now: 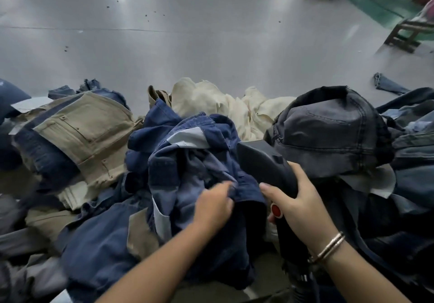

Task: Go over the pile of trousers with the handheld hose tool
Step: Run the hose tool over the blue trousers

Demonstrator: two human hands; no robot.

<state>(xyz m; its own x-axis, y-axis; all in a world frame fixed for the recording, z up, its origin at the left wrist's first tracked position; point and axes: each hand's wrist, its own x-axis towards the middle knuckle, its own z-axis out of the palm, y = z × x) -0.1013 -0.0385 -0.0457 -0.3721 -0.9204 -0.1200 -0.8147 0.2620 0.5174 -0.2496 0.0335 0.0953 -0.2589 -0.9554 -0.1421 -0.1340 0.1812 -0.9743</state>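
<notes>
Right hand [298,206] wrapped round tool [265,164], thumb by red button [276,210] | nozzle aimed far-left, long axis near-right to far-left | left hand [215,205] pinching navy trousers [187,161] just left of nozzle | pile [89,128] spreading left and right.

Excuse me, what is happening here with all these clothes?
A person is working through a pile of trousers heaped on a grey table. The right hand grips a black handheld hose tool with a red button, its nozzle pointing into the pile. The left hand pinches a fold of dark blue trousers beside the nozzle. Khaki trousers and cream trousers lie further out.
</notes>
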